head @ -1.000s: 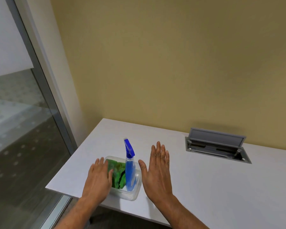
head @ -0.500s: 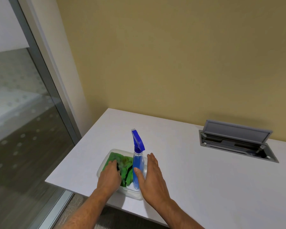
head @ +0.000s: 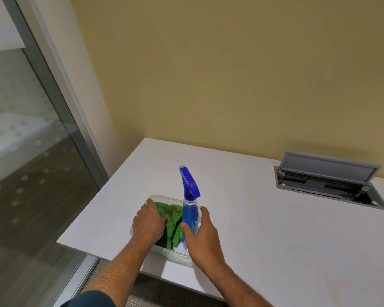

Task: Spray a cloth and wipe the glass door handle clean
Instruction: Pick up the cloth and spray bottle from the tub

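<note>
A clear plastic tub (head: 162, 197) sits near the front left corner of the white table (head: 264, 229). Inside it lies a crumpled green cloth (head: 172, 220), and a blue spray bottle (head: 190, 209) stands upright at the tub's right side. My left hand (head: 148, 222) is down in the tub with its fingers curled into the cloth. My right hand (head: 201, 237) wraps around the lower body of the bottle, thumb on its left side. The door handle is out of view.
A glass wall with a grey metal frame (head: 53, 89) runs along the left, close to the table's corner. A grey cable box with its lid raised (head: 328, 180) is set into the table at the back right. A tan wall stands behind.
Both hands were flat and spread beside the tub. The left has gone down onto the cloth and the right has closed around the spray bottle.
</note>
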Available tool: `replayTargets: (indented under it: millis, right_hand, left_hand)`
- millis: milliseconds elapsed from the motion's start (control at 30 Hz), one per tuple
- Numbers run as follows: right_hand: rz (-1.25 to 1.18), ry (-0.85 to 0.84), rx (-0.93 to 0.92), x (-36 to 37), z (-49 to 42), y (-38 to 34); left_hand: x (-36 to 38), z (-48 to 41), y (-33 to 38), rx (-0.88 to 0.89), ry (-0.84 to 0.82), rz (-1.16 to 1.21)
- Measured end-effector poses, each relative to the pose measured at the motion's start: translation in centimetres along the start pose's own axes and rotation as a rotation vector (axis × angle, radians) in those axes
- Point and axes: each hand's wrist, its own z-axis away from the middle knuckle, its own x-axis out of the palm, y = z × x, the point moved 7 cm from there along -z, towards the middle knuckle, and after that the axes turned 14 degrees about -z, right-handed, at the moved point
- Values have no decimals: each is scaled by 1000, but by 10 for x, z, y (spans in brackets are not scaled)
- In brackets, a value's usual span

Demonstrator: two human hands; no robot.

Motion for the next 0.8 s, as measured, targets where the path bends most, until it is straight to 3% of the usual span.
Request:
replayTargets:
  millis: [233,467,667,800]
  right_hand:
    - [-43,-35,-13,10,-11,2]
    - [-58,-37,-11,12,-14,10]
    - [-65,-34,-9,11,-15,9]
    - [-64,-28,-3,11,-15,9]
  left_hand:
    - [-1,-14,1,-19,-8,-67]
    - [-8,-12,12,50,118,-148]
    - [3,-13,-1,15,-66,192]
    - [-18,-7,-13,6,73,488]
